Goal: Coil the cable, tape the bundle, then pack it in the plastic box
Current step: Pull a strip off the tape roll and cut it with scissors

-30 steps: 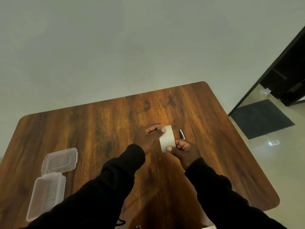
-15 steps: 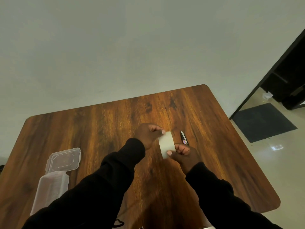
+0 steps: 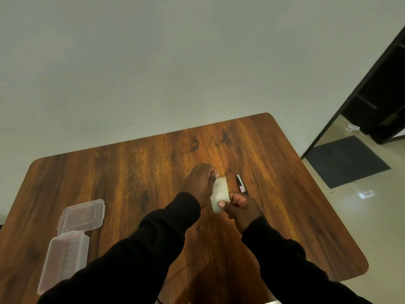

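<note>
Nearest the camera, two black sleeves (image 3: 153,249) reach forward over a wooden table (image 3: 131,172). To the left, close to the near edge, lies a clear plastic box (image 3: 63,260), open, with its hinged lid (image 3: 82,216) folded back flat on the wood beyond it; nothing can be made out inside. Further in, above the middle of the table, both hands meet on a roll of pale tape (image 3: 219,194). The left hand (image 3: 200,184) is closed around the roll's far and left side, fingertips curled over its top edge. The right hand (image 3: 241,208) grips the near end, thumb pressed on the roll's face and the other fingers curled beneath. Just beyond the right hand, a dark pen (image 3: 241,186) with a small coloured label lies on the wood, apart from the roll. The cable itself cannot be picked out with any certainty. Behind the table stands a plain pale wall (image 3: 175,62), and to the far right a dark mat (image 3: 346,161) lies on a shiny floor by a dark doorway.
</note>
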